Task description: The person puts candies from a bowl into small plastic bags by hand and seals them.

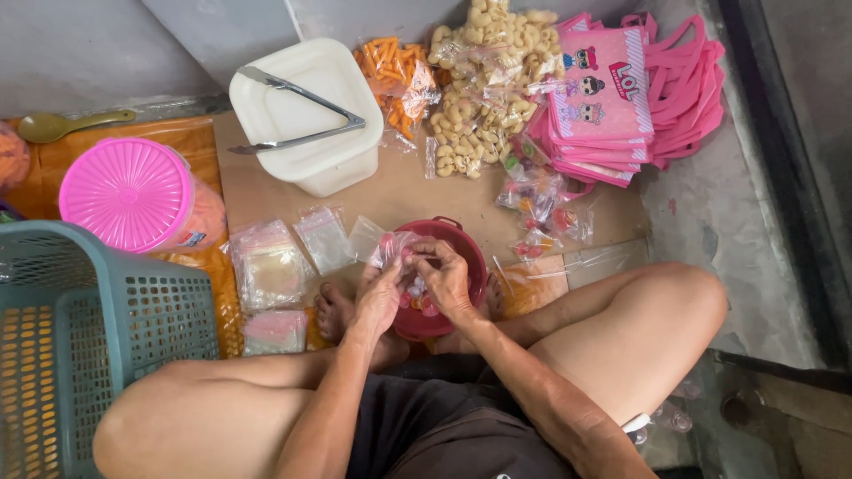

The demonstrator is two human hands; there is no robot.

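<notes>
2 hands [413,279] around clear bag [390,248] over red bowl [461,244]

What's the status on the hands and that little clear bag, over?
Left hand and right hand both pinching small clear bag over red bowl. Sweets in bowl. Nothing in the way; flat bags lie alongside.

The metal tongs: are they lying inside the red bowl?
No, the metal tongs lie on top of the white lidded container, away from the red bowl.

Home floor used as packing spot: bare concrete floor [710,222], cardboard sheet [417,191], snack bags [484,80], gift bags [612,98], laundry basket [98,346].
</notes>
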